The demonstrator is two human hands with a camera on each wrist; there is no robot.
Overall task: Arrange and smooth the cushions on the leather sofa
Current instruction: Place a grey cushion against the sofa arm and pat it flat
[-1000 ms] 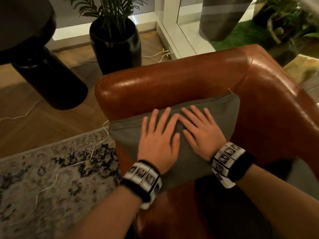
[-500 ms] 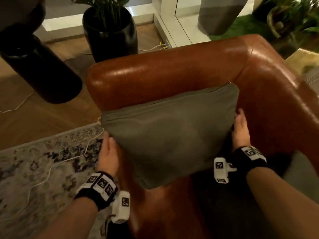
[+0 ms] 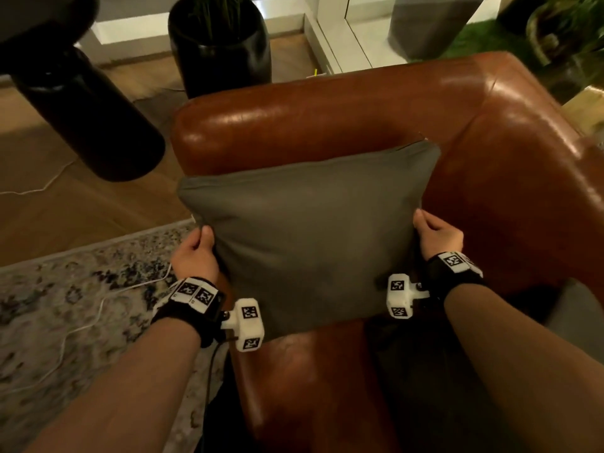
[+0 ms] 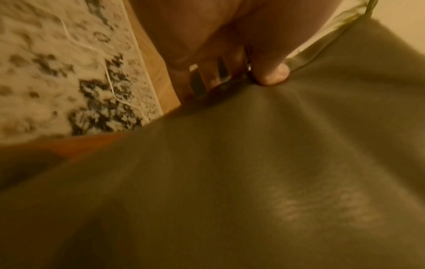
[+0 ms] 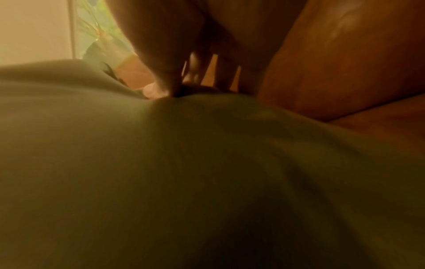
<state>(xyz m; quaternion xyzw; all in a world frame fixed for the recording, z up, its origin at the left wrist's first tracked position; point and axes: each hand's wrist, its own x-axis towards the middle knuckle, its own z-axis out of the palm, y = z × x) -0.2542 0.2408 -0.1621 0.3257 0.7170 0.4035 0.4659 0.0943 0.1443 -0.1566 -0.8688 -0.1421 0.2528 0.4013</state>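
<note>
Gripping one grey cushion [image 3: 310, 237]: left hand [image 3: 196, 256], right hand [image 3: 438, 237]; one sofa [image 3: 327, 125].

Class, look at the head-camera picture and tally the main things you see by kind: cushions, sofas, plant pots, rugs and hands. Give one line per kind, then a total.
Cushions: 1, the grey cushion
Sofas: 1, the brown leather sofa
Plant pots: 1, the black pot
Rugs: 1, the patterned rug
Hands: 2, the left hand and the right hand, each gripping a side edge of the cushion
Total: 6
</note>
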